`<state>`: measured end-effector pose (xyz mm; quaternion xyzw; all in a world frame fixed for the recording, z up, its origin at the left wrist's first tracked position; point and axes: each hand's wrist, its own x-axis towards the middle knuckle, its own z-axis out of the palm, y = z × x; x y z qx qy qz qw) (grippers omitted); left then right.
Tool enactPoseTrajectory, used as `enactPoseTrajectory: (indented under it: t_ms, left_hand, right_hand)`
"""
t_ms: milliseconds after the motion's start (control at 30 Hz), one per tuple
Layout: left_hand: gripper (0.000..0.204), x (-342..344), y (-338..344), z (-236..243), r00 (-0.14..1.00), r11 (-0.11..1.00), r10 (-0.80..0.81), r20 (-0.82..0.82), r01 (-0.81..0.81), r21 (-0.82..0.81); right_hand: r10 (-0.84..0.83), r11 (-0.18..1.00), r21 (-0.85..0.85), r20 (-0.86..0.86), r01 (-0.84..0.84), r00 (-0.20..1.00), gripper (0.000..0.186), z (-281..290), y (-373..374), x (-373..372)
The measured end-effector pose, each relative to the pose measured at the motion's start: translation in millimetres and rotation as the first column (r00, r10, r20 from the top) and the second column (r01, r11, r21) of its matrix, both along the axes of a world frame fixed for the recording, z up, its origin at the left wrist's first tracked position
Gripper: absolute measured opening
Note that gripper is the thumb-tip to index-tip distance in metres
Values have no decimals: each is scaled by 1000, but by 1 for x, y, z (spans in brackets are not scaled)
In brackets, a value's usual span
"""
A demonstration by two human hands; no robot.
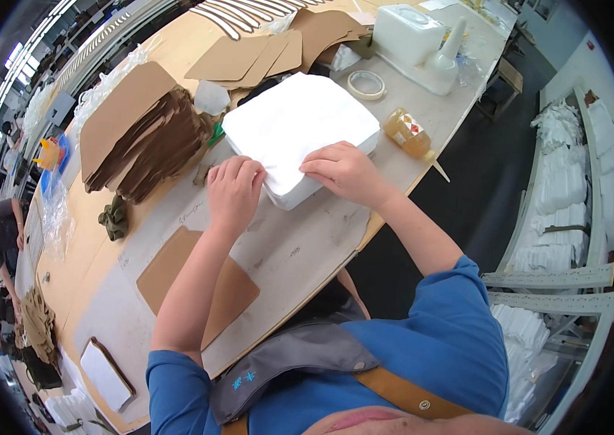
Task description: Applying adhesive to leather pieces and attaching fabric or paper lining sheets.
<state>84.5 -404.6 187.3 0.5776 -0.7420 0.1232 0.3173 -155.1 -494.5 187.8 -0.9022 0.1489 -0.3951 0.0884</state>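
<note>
A thick stack of white sheets [299, 123] with rounded corners lies on the worktable in front of me. My left hand [236, 190] is at its near left corner, thumb and fingers pinched on the edge of the top white sheet. A short way to the right, my right hand [344, 172] pinches the same sheet, knuckles up. Between the two hands the sheet's near edge shows slightly raised. What lies under my fingertips is hidden.
Left of the stack stands a pile of brown panels [129, 127]. A tape roll [366, 85], a bottle of amber liquid [408, 133] and a white plastic jug [412, 43] sit to the right. One brown panel [169, 272] lies under my left forearm. Co-workers [4, 228] are far left.
</note>
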Motion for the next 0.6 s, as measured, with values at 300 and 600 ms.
enactPoseTrajectory:
  t_ms: [300, 600]
  left_hand:
    - [13, -74, 71, 30, 813, 816, -576, 85, 578, -3]
    - [48, -35, 16, 31, 936, 985, -155, -316, 124, -117]
  right_hand:
    - [58, 856, 508, 83, -92, 995, 6, 4, -14, -1]
    - [-136, 416, 909, 92, -27, 986, 14, 21, -25, 2]
